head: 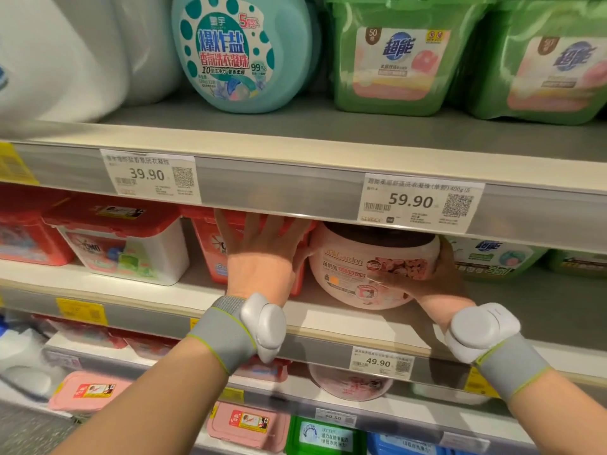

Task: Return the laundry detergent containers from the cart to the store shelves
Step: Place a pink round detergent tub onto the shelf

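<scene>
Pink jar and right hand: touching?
Touching. The head view shows the right hand cupped round the right side of the pink jar, with fingers across the lower front of its label.

Glossy plastic jar (371, 267), paper price tags (422, 203)

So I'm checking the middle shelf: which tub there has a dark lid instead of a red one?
The round pink tub held by the right hand. The boxy tubs to its left have red lids.
</scene>
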Demonstrator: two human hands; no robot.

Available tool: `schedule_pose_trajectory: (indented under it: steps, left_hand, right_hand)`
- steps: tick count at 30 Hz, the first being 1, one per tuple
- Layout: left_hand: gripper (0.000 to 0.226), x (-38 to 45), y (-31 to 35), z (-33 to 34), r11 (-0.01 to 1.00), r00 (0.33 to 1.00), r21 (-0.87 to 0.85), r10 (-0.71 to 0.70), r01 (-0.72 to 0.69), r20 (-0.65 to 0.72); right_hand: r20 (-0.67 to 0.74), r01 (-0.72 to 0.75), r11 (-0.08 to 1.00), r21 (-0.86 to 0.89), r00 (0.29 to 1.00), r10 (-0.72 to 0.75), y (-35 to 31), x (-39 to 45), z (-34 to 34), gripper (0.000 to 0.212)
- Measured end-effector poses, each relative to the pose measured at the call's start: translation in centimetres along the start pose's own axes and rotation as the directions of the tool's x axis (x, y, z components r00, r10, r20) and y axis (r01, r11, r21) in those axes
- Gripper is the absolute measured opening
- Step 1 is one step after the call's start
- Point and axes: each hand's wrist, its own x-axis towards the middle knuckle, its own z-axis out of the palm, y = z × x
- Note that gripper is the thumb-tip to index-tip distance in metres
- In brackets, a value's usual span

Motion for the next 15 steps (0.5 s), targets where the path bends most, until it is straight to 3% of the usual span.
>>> schedule_pose_trajectory:
  steps: [7, 9, 10, 12, 15]
  left_hand:
    - [0.040, 0.2, 0.0, 0.6, 0.999, 0.993, 0.001, -0.034, 0.035, -0.117]
    - [0.035, 0.1, 0.2, 0.2, 0.999, 0.996, 0.008, -0.038, 0.039, -0.086]
    - [0.032, 0.1, 0.3, 0.1, 0.998, 0.998, 0.014, -0.059, 0.059, -0.036]
    - [0.029, 0.1, 0.7, -0.7, 0.990, 0.969, 0.065, -0.138, 0.127, 0.204]
    - [0.030, -0.2, 0.7, -1.3, 0.983, 0.923, 0.119, -0.175, 0.142, 0.343]
  right_hand:
    - [0.020, -0.002, 1.000, 0.026, 1.000, 0.001, -0.7, -0.4, 0.0, 0.094]
    - [0.035, -0.011, 1.000, 0.004, 0.999, 0.011, -0.9, -0.4, 0.2, 0.094]
    - [0.042, -0.014, 1.000, -0.006, 0.999, 0.014, -1.0, -0.5, 0.4, 0.096]
    - [0.039, -0.021, 1.000, -0.016, 0.999, 0.022, -1.2, -0.8, 0.6, 0.103]
    - [0.036, -0.051, 0.998, -0.038, 0.998, 0.053, -1.6, -1.0, 0.8, 0.109]
